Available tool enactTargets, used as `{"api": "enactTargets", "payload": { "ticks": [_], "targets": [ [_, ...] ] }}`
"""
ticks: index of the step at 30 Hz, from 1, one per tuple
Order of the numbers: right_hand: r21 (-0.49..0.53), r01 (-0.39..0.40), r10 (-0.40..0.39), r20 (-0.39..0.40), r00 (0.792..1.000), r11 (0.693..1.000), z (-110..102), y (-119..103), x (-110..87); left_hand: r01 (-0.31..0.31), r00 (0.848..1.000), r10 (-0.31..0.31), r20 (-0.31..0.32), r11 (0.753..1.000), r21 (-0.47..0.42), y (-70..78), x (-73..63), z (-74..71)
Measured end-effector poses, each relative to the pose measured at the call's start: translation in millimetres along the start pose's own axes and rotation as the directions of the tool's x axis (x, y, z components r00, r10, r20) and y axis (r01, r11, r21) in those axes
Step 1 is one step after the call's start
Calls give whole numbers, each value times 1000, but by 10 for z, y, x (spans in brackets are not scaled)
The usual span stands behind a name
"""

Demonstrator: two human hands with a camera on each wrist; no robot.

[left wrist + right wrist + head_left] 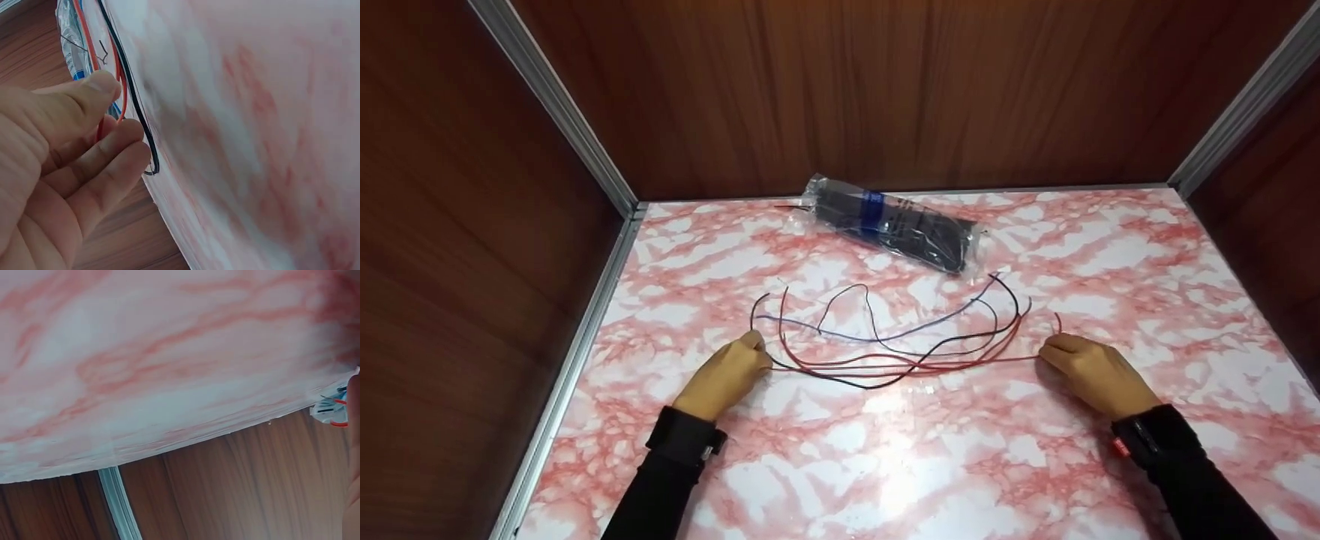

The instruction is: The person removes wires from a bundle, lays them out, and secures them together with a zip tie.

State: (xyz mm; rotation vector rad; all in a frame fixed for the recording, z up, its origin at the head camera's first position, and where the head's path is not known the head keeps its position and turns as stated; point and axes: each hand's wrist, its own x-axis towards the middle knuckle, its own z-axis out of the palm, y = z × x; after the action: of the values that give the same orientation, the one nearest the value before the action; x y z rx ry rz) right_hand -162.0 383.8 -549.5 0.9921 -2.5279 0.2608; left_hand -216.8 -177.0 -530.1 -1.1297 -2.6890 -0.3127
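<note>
In the head view a red wire [1009,360] stretches low across the table between both hands. My left hand [731,375] pinches its left end between thumb and fingers; a black wire [866,387] runs right beside those fingers. The left wrist view shows the thumb and curled fingertips around a red wire [84,25], with a black wire [130,84] passing just beyond them. My right hand [1099,375] pinches the red wire near its right end, whose tip sticks up past the fingers. Only an edge of the right hand [353,455] shows in the right wrist view.
More red wires, a blue wire [919,327] and a thin black wire [868,300] lie loosely curved between and beyond the hands. Farther back lies a clear plastic bag [919,229] with black contents and a blue band. Brown wood-grain panels [885,97] enclose the marbled table [840,465].
</note>
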Motion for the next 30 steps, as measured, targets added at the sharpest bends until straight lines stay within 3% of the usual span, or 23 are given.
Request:
{"api": "enactTargets", "payload": {
  "ticks": [11, 20, 23, 26, 30],
  "targets": [
    [-113, -5, 8, 26, 1000, 994, 19, 84, 222, 6, 1000, -5, -17, 995, 100, 20, 96, 101],
    [-100, -39, 41, 22, 999, 994, 6, 44, 328, -34, 997, 38, -66, 998, 56, 78, 281, 127],
    [-76, -52, 49, -34, 998, 996, -27, -57, 435, -68, 991, 75, -111, 995, 66, 162, 495, 77],
    [-27, -32, 29, -93, 995, 999, 4, -206, 655, -125, 981, 134, -140, 990, 72, 309, 830, 40],
    [41, 12, -10, -62, 998, 999, 164, -423, 1000, -207, 975, 212, -60, 975, 83, 489, 1253, 105]
  ]
}}
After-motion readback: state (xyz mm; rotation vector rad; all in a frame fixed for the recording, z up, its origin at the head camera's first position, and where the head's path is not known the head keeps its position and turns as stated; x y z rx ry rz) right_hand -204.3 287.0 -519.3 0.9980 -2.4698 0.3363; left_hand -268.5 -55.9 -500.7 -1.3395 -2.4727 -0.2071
